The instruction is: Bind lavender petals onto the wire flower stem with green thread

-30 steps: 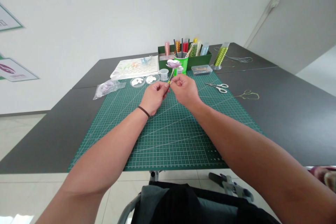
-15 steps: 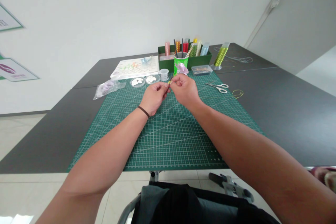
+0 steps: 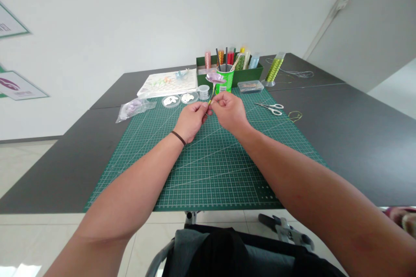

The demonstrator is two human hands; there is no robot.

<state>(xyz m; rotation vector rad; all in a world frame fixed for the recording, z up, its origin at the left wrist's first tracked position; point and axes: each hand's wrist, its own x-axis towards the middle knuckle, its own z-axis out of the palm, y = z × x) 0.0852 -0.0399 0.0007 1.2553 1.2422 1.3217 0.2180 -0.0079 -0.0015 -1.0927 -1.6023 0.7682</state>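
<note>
A pale purple artificial flower point(image 3: 216, 78) stands upright above my fingertips, its thin stem running down between them. My left hand point(image 3: 191, 119) is closed, thumb and fingers pinching the lower end of the stem, where a bit of yellow-green thread shows. Right beside it, my right hand point(image 3: 229, 110) pinches the stem too, slightly higher. Both hands hover over the green cutting mat point(image 3: 208, 164). The fingers hide most of the stem's lower part.
White-handled scissors point(image 3: 274, 109) lie right of my hands. Behind stand a green cup point(image 3: 228, 80) of sticks, a dark green box point(image 3: 208, 78) of thread spools and a yellow-green spool point(image 3: 274, 69). Two dishes of white pieces point(image 3: 170, 101), a white spool point(image 3: 203, 92) and a plastic bag point(image 3: 133, 109) are leftward.
The flower has turned from tilted right, in front of the green cup, to upright above my fingertips. My hands have stayed in nearly the same place.
</note>
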